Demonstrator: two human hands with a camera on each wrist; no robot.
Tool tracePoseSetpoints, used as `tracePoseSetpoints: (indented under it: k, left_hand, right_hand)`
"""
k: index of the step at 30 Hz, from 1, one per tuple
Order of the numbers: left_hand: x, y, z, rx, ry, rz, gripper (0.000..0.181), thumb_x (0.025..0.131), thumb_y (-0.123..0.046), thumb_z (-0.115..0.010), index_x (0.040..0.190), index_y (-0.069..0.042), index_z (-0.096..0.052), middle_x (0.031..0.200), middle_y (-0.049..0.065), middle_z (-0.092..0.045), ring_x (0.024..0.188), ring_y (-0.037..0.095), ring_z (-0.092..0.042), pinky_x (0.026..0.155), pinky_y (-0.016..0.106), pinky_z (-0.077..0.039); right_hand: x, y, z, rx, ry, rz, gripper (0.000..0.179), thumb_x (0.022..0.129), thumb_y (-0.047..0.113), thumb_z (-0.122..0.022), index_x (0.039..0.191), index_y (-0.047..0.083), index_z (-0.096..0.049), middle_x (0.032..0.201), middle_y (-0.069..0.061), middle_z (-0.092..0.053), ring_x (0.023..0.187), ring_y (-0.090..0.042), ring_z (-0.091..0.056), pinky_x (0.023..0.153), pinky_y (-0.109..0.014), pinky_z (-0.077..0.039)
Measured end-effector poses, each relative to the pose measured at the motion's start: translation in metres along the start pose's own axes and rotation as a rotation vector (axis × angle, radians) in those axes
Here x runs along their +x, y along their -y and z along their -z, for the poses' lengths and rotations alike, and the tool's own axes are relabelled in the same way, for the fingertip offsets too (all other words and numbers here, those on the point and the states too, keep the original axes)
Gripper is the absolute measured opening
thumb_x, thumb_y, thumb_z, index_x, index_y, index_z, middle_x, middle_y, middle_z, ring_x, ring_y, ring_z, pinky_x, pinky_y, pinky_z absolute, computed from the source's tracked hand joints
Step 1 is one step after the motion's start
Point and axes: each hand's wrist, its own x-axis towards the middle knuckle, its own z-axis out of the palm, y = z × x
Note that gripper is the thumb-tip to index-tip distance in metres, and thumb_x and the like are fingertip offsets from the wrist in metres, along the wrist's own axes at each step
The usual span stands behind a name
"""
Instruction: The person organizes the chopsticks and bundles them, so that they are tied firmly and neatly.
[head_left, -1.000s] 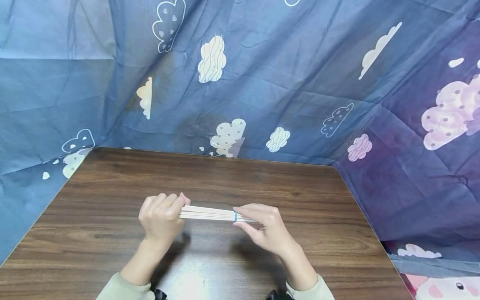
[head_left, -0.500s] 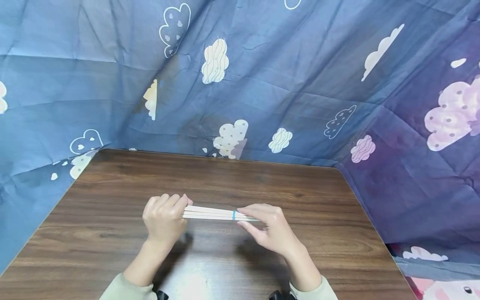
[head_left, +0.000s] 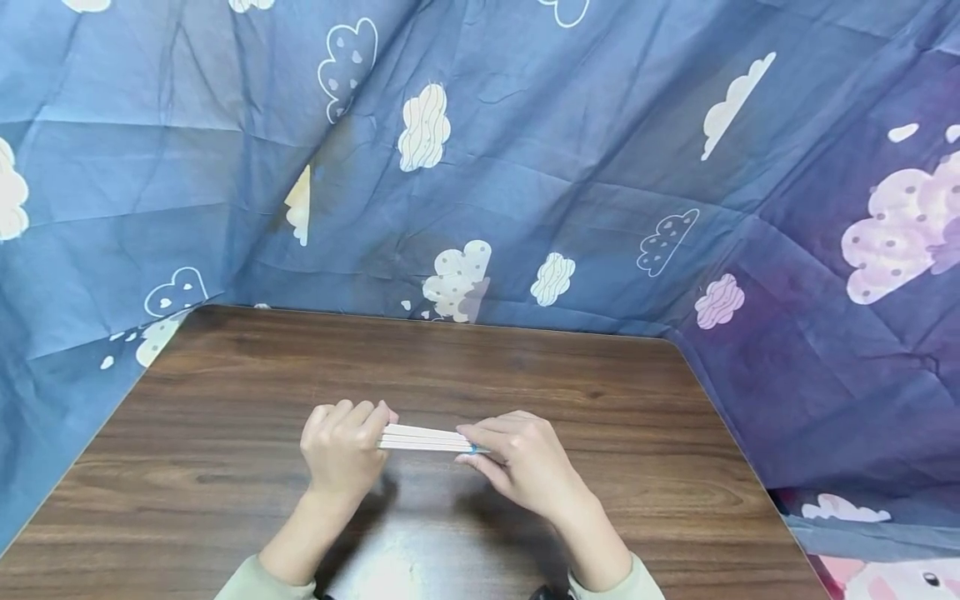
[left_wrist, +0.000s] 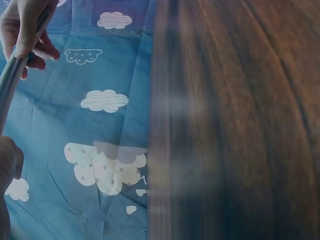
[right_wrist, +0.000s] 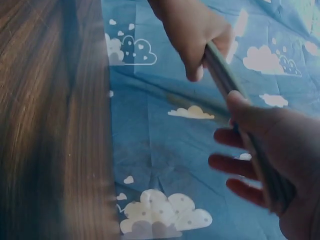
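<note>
A bundle of pale, slender chopsticks (head_left: 422,438) lies almost level across the space between the two hands, raised over the table. Around its right part runs a blue rubber band (head_left: 473,448). My left hand (head_left: 343,447) grips the bundle's left end in a fist, which hides that end. With thumb and forefinger my right hand (head_left: 522,460) pinches at the band, covering part of it. In the right wrist view, the bundle (right_wrist: 223,73) runs on under the right thumb and past the palm, while the other fingers of this hand (right_wrist: 285,135) are spread loosely behind it.
Below both hands is a dark wood-grain table (head_left: 420,358), with a bright glare spot near its front edge. A blue cloth (head_left: 510,150) printed with clouds hangs behind the table and along its sides.
The hands have come closer together. My right fingertips have shifted left along the bundle and now lie over the rubber band, which sits a little nearer my left hand.
</note>
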Motion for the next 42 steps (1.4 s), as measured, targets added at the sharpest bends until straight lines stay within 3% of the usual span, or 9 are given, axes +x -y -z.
tracePoseSetpoints:
  k: [4,6,12,14,21,29,34,39,42]
  left_hand:
    - [-0.001,0.0,0.0,0.001,0.013,0.001,0.032,0.079,-0.009,-0.058,0.051,-0.011,-0.041,0.045,-0.001,-0.036,0.04,0.023,-0.031,0.044,0.039,-0.035]
    - [-0.001,0.001,0.0,0.004,0.015,0.001,0.035,0.08,-0.009,-0.058,0.051,-0.011,-0.039,0.046,-0.001,-0.035,0.04,0.023,-0.031,0.043,0.038,-0.035]
    - [0.003,0.004,0.001,0.005,-0.046,-0.009,0.042,0.085,-0.008,-0.055,0.052,-0.013,-0.03,0.048,-0.003,-0.026,0.04,0.02,-0.023,0.041,0.035,-0.03]
    - [0.007,0.003,0.001,0.0,-0.078,-0.015,0.042,0.085,-0.007,-0.055,0.052,-0.013,-0.029,0.048,-0.003,-0.023,0.04,0.019,-0.021,0.041,0.035,-0.028]
    - [0.014,-0.002,0.0,0.005,-0.118,-0.005,0.041,0.081,-0.004,-0.056,0.052,-0.012,-0.029,0.049,-0.004,-0.022,0.04,0.019,-0.021,0.042,0.035,-0.03]
    - [0.009,-0.005,-0.005,-0.019,-0.06,-0.018,0.039,0.085,-0.007,-0.056,0.052,-0.012,-0.035,0.048,-0.003,-0.032,0.041,0.021,-0.03,0.044,0.037,-0.034]
    - [0.011,-0.003,-0.005,-0.025,-0.042,-0.007,0.04,0.085,-0.007,-0.055,0.052,-0.012,-0.033,0.048,-0.003,-0.029,0.041,0.02,-0.027,0.044,0.037,-0.035]
    - [0.012,0.0,-0.002,-0.021,-0.046,0.011,0.041,0.084,-0.006,-0.055,0.051,-0.012,-0.03,0.048,-0.003,-0.026,0.04,0.02,-0.025,0.043,0.037,-0.034]
    - [0.012,0.001,-0.001,-0.015,-0.056,0.004,0.042,0.084,-0.006,-0.055,0.051,-0.013,-0.03,0.048,-0.004,-0.025,0.04,0.019,-0.025,0.043,0.037,-0.035]
  right_hand:
    - [0.002,0.002,0.0,-0.011,0.03,-0.04,0.039,0.082,0.035,-0.082,0.112,0.01,-0.076,0.095,0.004,-0.076,0.081,-0.01,-0.072,0.074,-0.033,-0.056]
    - [0.001,0.001,0.001,0.038,0.025,-0.064,0.041,0.084,0.036,-0.08,0.114,0.007,-0.075,0.096,0.001,-0.076,0.082,-0.011,-0.072,0.074,-0.032,-0.057]
    - [-0.003,-0.005,0.007,0.257,-0.003,-0.069,0.025,0.092,0.016,-0.074,0.112,0.001,-0.074,0.1,-0.006,-0.076,0.088,-0.015,-0.074,0.078,-0.027,-0.058]
    - [-0.001,-0.005,0.008,0.249,-0.001,-0.051,0.023,0.091,0.012,-0.074,0.111,0.0,-0.074,0.1,-0.006,-0.076,0.088,-0.014,-0.073,0.079,-0.027,-0.058]
    - [0.004,0.003,0.004,0.058,-0.022,-0.032,0.024,0.088,0.017,-0.077,0.107,0.003,-0.075,0.098,-0.003,-0.076,0.087,-0.017,-0.074,0.079,-0.034,-0.058]
    - [0.011,0.011,-0.003,0.113,-0.03,0.012,0.03,0.095,0.023,-0.071,0.118,0.004,-0.072,0.11,-0.006,-0.075,0.097,-0.016,-0.073,0.083,-0.029,-0.058]
    - [0.01,0.008,0.005,0.19,-0.077,-0.051,0.04,0.09,0.027,-0.078,0.12,0.002,-0.07,0.11,-0.01,-0.074,0.094,-0.017,-0.073,0.083,-0.027,-0.058]
    - [0.007,0.005,0.009,0.214,-0.05,-0.074,0.024,0.086,0.011,-0.077,0.108,0.004,-0.074,0.101,-0.004,-0.075,0.089,-0.013,-0.073,0.08,-0.026,-0.058]
    - [0.006,0.005,0.007,0.167,-0.039,-0.035,0.02,0.088,0.01,-0.075,0.107,0.004,-0.075,0.1,-0.004,-0.075,0.089,-0.013,-0.073,0.079,-0.026,-0.058]
